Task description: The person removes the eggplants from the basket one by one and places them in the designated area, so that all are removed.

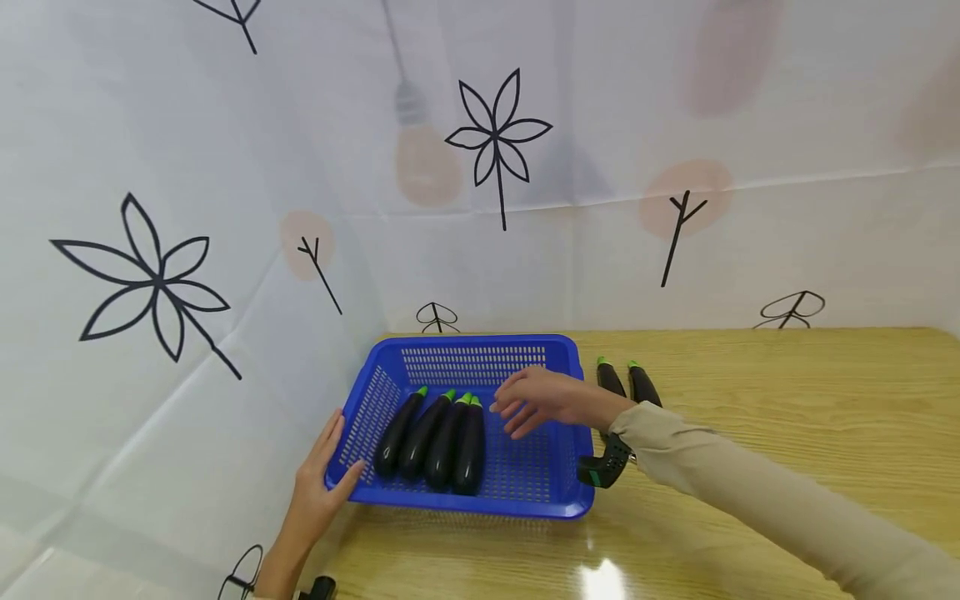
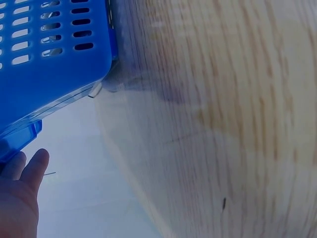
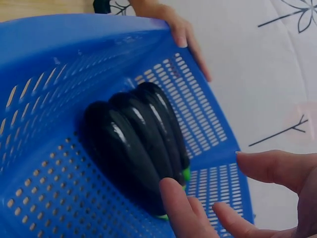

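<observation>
A blue plastic basket (image 1: pixel 480 506) with slotted walls stands on the table. Several glossy black eggplants (image 1: pixel 433 442) with green stem ends lie side by side in its left half; the right wrist view shows the same eggplants (image 3: pixel 143 144) from above. My left hand (image 1: pixel 318 471) holds the basket's near left corner, thumb at the front rim and fingers along the left side. Over the basket's right half hovers my right hand (image 1: pixel 542 396), its fingers loosely spread with nothing between them. Two more eggplants (image 1: pixel 643 385) lie right of the basket, partly hidden by the right forearm.
The wood-grain table (image 1: pixel 787 400) extends to the right of the basket. A white cloth (image 1: pixel 615 275) with black leaf drawings hangs behind and along the left side, close to the basket. A dark wrist strap (image 1: pixel 606 467) sits on the right wrist, beside the basket's right rim.
</observation>
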`<state>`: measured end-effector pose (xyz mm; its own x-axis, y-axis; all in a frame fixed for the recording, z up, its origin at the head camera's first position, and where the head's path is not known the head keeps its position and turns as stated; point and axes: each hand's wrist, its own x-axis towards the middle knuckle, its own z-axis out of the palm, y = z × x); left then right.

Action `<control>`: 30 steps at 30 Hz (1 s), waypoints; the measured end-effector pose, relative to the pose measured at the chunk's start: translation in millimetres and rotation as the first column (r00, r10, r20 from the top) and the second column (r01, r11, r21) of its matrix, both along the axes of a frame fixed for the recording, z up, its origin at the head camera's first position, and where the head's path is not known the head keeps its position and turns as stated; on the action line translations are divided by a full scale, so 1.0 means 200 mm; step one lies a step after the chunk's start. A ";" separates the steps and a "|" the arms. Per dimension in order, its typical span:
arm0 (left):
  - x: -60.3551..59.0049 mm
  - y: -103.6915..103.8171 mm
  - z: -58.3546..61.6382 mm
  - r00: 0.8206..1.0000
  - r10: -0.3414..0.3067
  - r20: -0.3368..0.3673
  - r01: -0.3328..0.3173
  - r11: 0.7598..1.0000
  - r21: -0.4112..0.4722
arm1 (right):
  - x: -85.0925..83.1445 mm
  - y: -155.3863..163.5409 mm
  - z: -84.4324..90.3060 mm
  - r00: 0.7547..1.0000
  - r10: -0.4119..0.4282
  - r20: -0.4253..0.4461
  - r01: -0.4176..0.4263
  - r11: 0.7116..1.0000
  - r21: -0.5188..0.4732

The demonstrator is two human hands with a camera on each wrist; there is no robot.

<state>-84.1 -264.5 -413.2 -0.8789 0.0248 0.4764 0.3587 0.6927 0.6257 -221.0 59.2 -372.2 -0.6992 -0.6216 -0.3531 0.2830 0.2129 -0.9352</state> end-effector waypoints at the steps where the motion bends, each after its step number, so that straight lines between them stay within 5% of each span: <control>1: 0.00 0.00 0.00 1.000 0.000 0.000 0.000 1.000 -0.002 | 0.00 -0.01 -0.01 1.000 -0.003 0.007 0.003 1.000 0.001; 14: -0.01 -0.01 0.03 1.000 -0.002 0.011 0.002 1.000 -0.017 | -0.02 -0.13 -0.09 0.998 -0.017 0.058 0.017 1.000 0.010; 30: 0.00 0.00 0.02 1.000 -0.013 0.009 0.013 1.000 -0.002 | -0.03 -0.27 -0.19 0.993 -0.115 0.012 0.110 0.972 0.206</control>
